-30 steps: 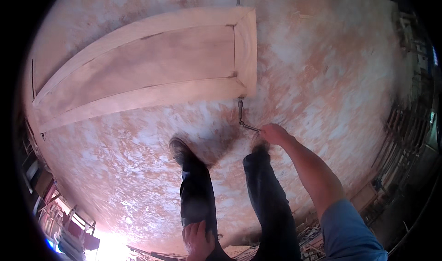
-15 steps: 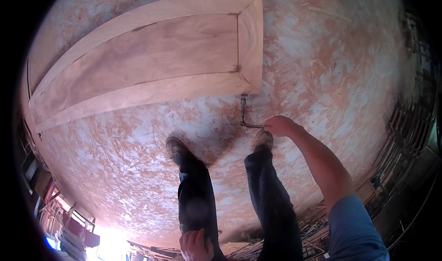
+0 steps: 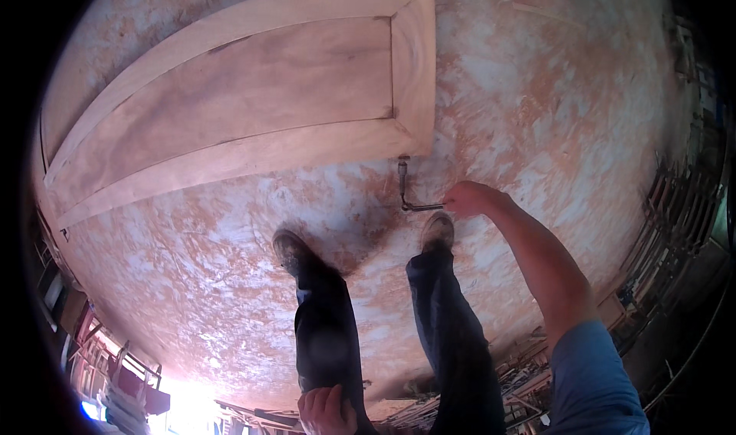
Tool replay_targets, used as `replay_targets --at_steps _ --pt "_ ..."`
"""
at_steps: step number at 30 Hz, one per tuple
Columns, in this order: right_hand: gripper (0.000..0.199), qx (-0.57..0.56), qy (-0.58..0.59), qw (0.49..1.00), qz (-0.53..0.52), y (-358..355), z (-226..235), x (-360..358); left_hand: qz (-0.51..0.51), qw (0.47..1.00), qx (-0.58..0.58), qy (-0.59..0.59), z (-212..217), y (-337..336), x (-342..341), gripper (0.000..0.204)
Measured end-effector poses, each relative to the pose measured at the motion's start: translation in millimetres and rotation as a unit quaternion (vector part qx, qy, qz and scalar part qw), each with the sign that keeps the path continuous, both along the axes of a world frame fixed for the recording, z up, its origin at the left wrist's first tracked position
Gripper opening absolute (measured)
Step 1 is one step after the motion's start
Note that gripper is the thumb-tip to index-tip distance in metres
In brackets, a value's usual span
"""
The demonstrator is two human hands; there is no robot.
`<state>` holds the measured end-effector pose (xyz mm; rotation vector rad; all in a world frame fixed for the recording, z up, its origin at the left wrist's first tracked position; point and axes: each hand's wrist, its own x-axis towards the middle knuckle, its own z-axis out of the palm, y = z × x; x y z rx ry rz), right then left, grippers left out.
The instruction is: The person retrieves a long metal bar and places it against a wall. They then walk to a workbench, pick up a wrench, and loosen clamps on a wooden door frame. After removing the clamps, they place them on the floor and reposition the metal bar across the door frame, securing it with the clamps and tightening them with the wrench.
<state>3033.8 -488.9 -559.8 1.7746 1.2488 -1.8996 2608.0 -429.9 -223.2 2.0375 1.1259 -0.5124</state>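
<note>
My right hand [image 3: 469, 200] pinches the end of a thin metal crank handle [image 3: 423, 207]. The handle joins a clamp screw [image 3: 402, 178], which sticks out from under the near right corner of a wooden panel [image 3: 276, 82]. Pale frame pieces with mitred right corners surround the panel's darker middle board, and its long sides curve. At the lower edge my left hand [image 3: 326, 410] rests on my left leg, fingers loosely bent over the dark trousers, with nothing seen in it.
My left shoe [image 3: 291, 249] and right shoe [image 3: 438, 229] stand on the stained, pinkish-white floor [image 3: 207, 282]. Slatted wooden pieces [image 3: 675, 190] line the right side. A thin wood strip [image 3: 548, 15] lies at the far right. Bright light enters at the lower left.
My right hand has moved slightly up and right with the crank handle in its fingers. The view has shifted a little; my left hand stays on my leg.
</note>
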Motion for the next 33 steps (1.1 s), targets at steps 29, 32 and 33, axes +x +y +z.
replay_targets --at_steps 29,32,33 --pt "0.021 -0.146 0.101 0.116 -0.977 112.6 -45.1 -256.1 0.012 0.998 -0.054 -0.025 -7.5 55.7 -29.1 0.027" --pt "0.016 -0.09 0.079 0.016 -0.993 170.7 -82.3 -234.0 0.01 0.998 -0.057 -0.029 -11.4 57.4 -30.9 0.027" --pt "0.016 -0.069 0.058 -0.013 -0.996 170.0 -101.5 -221.0 0.003 0.997 -0.058 -0.044 -10.1 60.7 -32.4 0.027"
